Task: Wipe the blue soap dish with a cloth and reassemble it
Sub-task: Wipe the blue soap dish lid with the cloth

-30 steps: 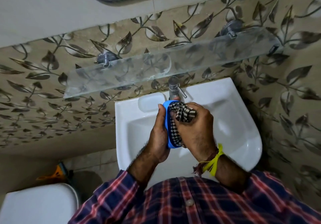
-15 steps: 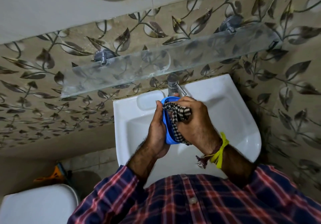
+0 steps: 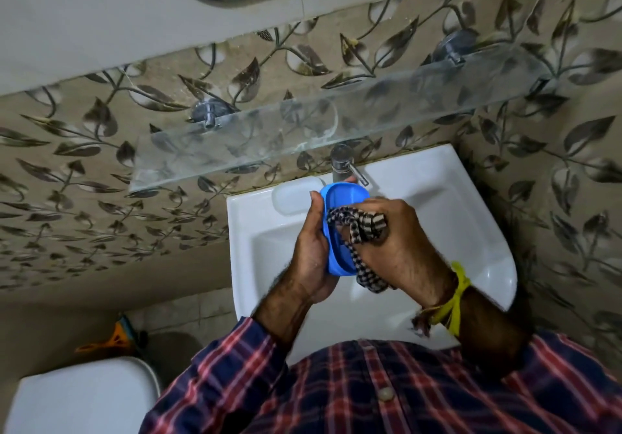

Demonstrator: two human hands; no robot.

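Over the white sink, my left hand (image 3: 311, 252) grips a blue oval soap dish part (image 3: 343, 196) by its left rim, tilted with its hollow side facing right. My right hand (image 3: 397, 248) is closed on a black-and-white checked cloth (image 3: 361, 231) and presses it into the dish's lower half. The dish's upper hollow is bare and visible; its lower part is hidden by cloth and fingers. A tail of the cloth hangs below the dish. I see no second dish part.
A white basin (image 3: 471, 231) with a moulded soap recess (image 3: 292, 196) and a chrome tap (image 3: 341, 164) lies beneath my hands. A glass shelf (image 3: 303, 137) juts out above the tap. A white toilet tank lid (image 3: 80, 396) sits lower left, beside an orange object (image 3: 114, 336).
My right hand has slid the cloth down from the dish's top to its lower half, uncovering the upper hollow. My left hand keeps its hold, with the dish turned more open toward me.
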